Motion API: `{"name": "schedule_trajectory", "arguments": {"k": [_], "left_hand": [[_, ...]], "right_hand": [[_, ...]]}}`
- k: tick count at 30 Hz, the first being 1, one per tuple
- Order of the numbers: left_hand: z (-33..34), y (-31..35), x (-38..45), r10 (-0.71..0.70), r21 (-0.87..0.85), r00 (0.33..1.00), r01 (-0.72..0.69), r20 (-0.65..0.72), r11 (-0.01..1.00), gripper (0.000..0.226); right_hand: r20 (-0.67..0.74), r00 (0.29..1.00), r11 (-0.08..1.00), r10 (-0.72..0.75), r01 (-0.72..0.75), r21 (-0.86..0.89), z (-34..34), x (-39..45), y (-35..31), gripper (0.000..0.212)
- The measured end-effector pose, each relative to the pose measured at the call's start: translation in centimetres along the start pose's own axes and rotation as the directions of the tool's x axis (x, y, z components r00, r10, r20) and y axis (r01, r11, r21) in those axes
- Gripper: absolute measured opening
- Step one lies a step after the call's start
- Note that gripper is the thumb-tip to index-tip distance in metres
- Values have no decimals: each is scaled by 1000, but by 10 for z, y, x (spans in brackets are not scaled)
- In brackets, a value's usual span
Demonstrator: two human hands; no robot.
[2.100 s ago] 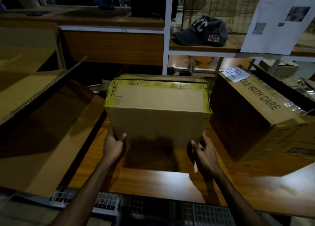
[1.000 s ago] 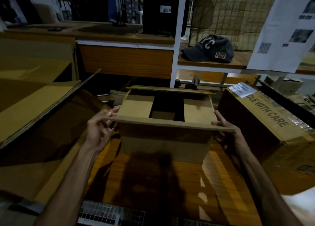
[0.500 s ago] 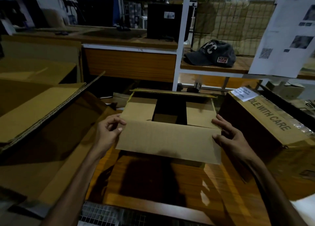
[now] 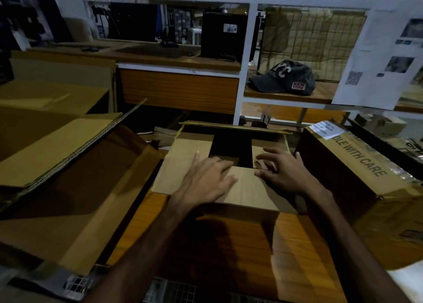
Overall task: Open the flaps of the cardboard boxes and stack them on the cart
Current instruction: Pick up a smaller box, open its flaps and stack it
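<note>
A small brown cardboard box (image 4: 183, 156) stands in the middle of the wooden surface (image 4: 229, 245). Its near long flap (image 4: 249, 188) is folded out towards me and its far flap (image 4: 233, 127) stands up. The two short inner flaps lie flat over the opening, with a dark gap between them. My left hand (image 4: 206, 179) rests with spread fingers on the near flap and the edge of the left inner flap. My right hand (image 4: 281, 172) is spread over the right inner flap at the gap. Neither hand grips anything.
Large opened cardboard boxes (image 4: 57, 165) fill the left side. A taped box (image 4: 361, 172) printed "HANDLE WITH CARE" stands close on the right. Behind are a white shelf frame (image 4: 242, 74), a dark cap (image 4: 286, 78) and a hanging printed sheet (image 4: 384, 58). Wire mesh (image 4: 174, 291) shows at the bottom.
The box's top went from closed to open: both hands lifted the near flap and folded it down towards me. The hands then moved from the flap's ends to the middle, over the inner flaps.
</note>
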State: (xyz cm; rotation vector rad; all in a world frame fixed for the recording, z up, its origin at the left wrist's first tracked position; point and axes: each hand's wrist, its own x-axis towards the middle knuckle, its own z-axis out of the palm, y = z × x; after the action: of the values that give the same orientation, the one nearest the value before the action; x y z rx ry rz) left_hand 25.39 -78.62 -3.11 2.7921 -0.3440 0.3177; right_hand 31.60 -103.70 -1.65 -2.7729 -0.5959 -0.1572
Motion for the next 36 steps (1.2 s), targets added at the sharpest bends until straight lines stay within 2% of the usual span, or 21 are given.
{"name": "schedule_trajectory", "arguments": {"k": [3, 6, 9, 14, 17, 21, 23, 28, 31, 36], "left_hand": [[4, 12, 6, 1, 24, 1000, -1, -16, 1000, 67], [1, 12, 1, 11, 19, 1000, -11, -26, 1000, 65], [-3, 11, -8, 31, 0, 1000, -31, 6, 1000, 65], [-6, 6, -23, 31, -10, 999, -30, 44, 999, 72], [-6, 6, -28, 15, -5, 999, -15, 51, 1000, 74], [-11, 4, -36, -17, 1, 996, 17, 85, 1000, 78], [-14, -1, -40, -13, -2, 993, 13, 119, 1000, 77], [-22, -10, -44, -1, -12, 988, 3, 157, 1000, 79], [-23, -12, -46, 22, -32, 987, -17, 160, 999, 75], [-20, -16, -53, 20, -73, 998, -16, 53, 997, 66]], "right_hand": [[33, 999, 997, -38, 40, -71, -1, 21, -11, 71], [-11, 999, 985, -53, 50, -166, -6, 43, -13, 87], [-67, 997, 975, -27, 12, -222, -12, 64, -10, 93], [-36, 999, 947, 35, -44, -318, -13, 77, -13, 91], [-111, 993, 941, -47, 6, -339, -13, 77, -14, 82], [-266, 949, 935, -171, 71, -347, -28, 89, -17, 63], [-321, 929, 920, -185, 49, -389, -38, 99, -17, 67], [-299, 951, 895, -77, -67, -442, -41, 123, -9, 86], [-302, 953, 903, 20, -147, -404, -32, 134, -1, 86], [-268, 958, 923, 102, -192, -333, -22, 143, 8, 91]]}}
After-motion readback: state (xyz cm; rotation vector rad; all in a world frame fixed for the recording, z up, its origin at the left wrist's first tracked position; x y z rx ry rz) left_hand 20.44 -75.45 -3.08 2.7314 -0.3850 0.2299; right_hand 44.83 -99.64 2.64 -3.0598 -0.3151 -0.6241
